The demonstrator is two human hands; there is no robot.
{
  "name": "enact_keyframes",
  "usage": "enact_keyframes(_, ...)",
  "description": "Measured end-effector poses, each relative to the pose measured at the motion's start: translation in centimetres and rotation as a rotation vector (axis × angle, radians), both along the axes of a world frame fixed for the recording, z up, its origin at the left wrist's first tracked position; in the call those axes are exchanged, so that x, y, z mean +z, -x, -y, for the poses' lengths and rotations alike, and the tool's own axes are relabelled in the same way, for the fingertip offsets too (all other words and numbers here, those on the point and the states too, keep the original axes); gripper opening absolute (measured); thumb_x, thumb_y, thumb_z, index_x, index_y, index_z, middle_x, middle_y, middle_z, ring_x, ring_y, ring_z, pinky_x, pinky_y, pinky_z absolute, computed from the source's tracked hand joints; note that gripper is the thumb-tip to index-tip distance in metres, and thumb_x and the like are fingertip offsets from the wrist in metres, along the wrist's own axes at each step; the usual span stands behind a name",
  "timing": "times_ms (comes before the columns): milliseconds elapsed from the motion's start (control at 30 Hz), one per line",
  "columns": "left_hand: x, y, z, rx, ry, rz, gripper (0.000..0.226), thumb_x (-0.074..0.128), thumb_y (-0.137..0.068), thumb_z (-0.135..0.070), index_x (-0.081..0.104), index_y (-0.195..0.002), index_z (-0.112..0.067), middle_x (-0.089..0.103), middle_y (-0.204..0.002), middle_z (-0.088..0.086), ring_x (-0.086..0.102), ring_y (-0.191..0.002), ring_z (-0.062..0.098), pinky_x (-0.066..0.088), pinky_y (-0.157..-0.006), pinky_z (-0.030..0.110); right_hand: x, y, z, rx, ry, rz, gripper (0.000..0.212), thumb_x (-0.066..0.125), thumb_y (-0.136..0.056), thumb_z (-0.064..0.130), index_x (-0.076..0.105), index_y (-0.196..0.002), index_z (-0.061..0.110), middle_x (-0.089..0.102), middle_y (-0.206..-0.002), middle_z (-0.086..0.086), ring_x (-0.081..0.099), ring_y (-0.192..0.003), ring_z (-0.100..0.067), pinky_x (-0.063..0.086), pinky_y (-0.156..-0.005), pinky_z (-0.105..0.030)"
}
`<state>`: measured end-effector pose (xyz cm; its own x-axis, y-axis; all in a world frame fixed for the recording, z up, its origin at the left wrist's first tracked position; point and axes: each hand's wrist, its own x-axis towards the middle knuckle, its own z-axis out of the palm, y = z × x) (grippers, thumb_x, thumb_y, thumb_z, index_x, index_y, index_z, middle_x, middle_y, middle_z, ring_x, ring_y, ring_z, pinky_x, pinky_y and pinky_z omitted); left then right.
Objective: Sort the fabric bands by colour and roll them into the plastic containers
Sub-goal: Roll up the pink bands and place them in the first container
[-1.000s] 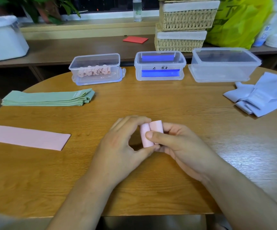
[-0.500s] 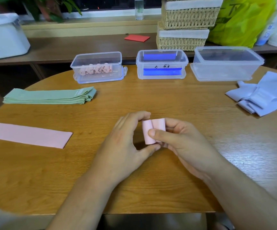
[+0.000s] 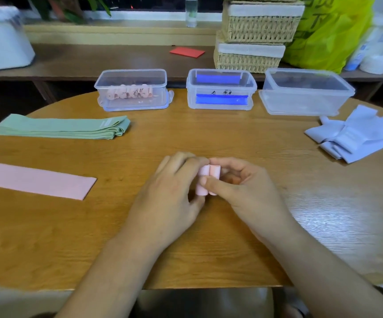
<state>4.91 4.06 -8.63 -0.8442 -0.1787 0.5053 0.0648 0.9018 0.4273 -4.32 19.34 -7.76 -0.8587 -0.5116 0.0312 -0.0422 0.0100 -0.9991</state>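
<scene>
Still at the middle of the desk (image 3: pixel 185 138), the pink band (image 3: pixel 205 180) stays a tight roll, the grip of the left hand (image 3: pixel 169 191) now curled closer over it and the right hand (image 3: pixel 243 189) pinching it, so it looks nearly ready for the left container (image 3: pixel 132 75).

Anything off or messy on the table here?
Only the pale lilac bands at the right edge: a loose, crisscrossed heap, unlike the squarely stacked green bands. Nothing looks spilled or damaged.

Pink band (image 3: pixel 36 180) — left end off-frame
</scene>
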Motion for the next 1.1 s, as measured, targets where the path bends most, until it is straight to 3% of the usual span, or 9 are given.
enact_keyframes(133,0.7,-0.4,0.7,-0.051,-0.109,0.002,0.058,0.081,-0.088,-0.024,0.059,-0.142,-0.027,0.056,-0.135,-0.012,0.055,-0.128,0.012,0.049,-0.106,0.034,0.7,-0.7,0.5,-0.014,0.093,0.112,0.035,0.085,-0.085,0.002,0.076,-0.117,0.011,0.080,-0.106,-0.014,0.075,-0.095,-0.021,0.061,-0.089,-0.035)
enact_keyframes(233,1.5,-0.9,2.1,-0.083,-0.098,0.029,0.050,0.080,-0.088,-0.030,0.061,-0.134,-0.031,0.057,-0.131,-0.017,0.057,-0.122,0.011,0.052,-0.099,0.038,1.4,-1.0,0.8,0.019,0.093,0.185,0.031,0.084,-0.087,0.006,0.076,-0.116,0.008,0.076,-0.112,-0.023,0.072,-0.094,-0.026,0.059,-0.096,-0.048)
enact_keyframes(333,2.4,-1.4,3.6,-0.072,-0.080,0.023,0.050,0.079,-0.088,-0.033,0.062,-0.135,-0.033,0.056,-0.132,-0.018,0.057,-0.122,0.012,0.053,-0.097,0.040,2.5,-1.3,2.2,0.034,0.052,0.165,0.027,0.084,-0.087,0.006,0.076,-0.113,0.008,0.073,-0.113,-0.027,0.071,-0.089,-0.025,0.059,-0.093,-0.046)
enact_keyframes(400,2.9,-1.6,4.7,-0.055,-0.085,0.016,0.051,0.077,-0.092,-0.033,0.060,-0.140,-0.035,0.055,-0.136,-0.019,0.056,-0.125,0.012,0.053,-0.098,0.040,3.5,-1.2,3.8,0.037,0.027,0.118,0.027,0.085,-0.086,0.005,0.075,-0.111,0.009,0.074,-0.108,-0.025,0.072,-0.087,-0.023,0.062,-0.086,-0.038)
enact_keyframes(533,3.9,-1.6,7.8,0.060,-0.111,-0.011,0.073,0.082,-0.088,-0.026,0.049,-0.153,-0.036,0.054,-0.147,-0.013,0.050,-0.133,0.013,0.044,-0.112,0.034,5.7,0.1,7.7,0.111,-0.011,0.004,0.030,0.082,-0.089,0.004,0.073,-0.115,0.013,0.073,-0.090,-0.004,0.073,-0.085,-0.022,0.061,-0.089,-0.044)
enact_keyframes(600,4.1,-1.4,9.9,0.171,-0.159,-0.016,0.076,0.084,-0.086,-0.024,0.048,-0.152,-0.035,0.055,-0.145,-0.011,0.053,-0.130,0.016,0.045,-0.110,0.036,7.1,1.3,10.0,0.143,-0.072,-0.103,0.029,0.080,-0.091,0.005,0.074,-0.117,0.017,0.071,-0.096,-0.008,0.075,-0.087,-0.025,0.064,-0.088,-0.038)
enact_keyframes(667,4.2,-1.1,11.9,0.281,-0.181,0.001,0.071,0.083,-0.087,-0.026,0.050,-0.150,-0.033,0.057,-0.142,-0.010,0.054,-0.129,0.019,0.047,-0.108,0.040,8.4,2.8,12.4,0.143,-0.134,-0.220,0.026,0.080,-0.092,0.006,0.076,-0.115,0.018,0.070,-0.109,-0.015,0.075,-0.089,-0.028,0.065,-0.088,-0.038)
enact_keyframes(867,2.8,-0.4,14.0,0.430,-0.321,0.077,0.054,0.070,-0.097,-0.036,0.051,-0.148,-0.033,0.055,-0.146,-0.012,0.049,-0.135,0.016,0.043,-0.114,0.038,10.1,11.7,21.0,0.055,-0.295,-0.451,0.019,0.077,-0.089,0.002,0.077,-0.105,0.012,0.072,-0.088,0.000,0.072,-0.079,-0.022,0.063,-0.085,-0.052)
enact_keyframes(1100,2.0,0.1,13.8,0.452,-0.390,0.108,0.051,0.066,-0.099,-0.036,0.049,-0.148,-0.035,0.050,-0.150,-0.017,0.043,-0.137,0.010,0.041,-0.116,0.037,11.5,19.7,28.8,-0.014,-0.705,-0.691,0.019,0.076,-0.085,0.007,0.082,-0.102,0.015,0.077,-0.116,-0.002,0.069,-0.103,-0.017,0.059,-0.083,-0.033)
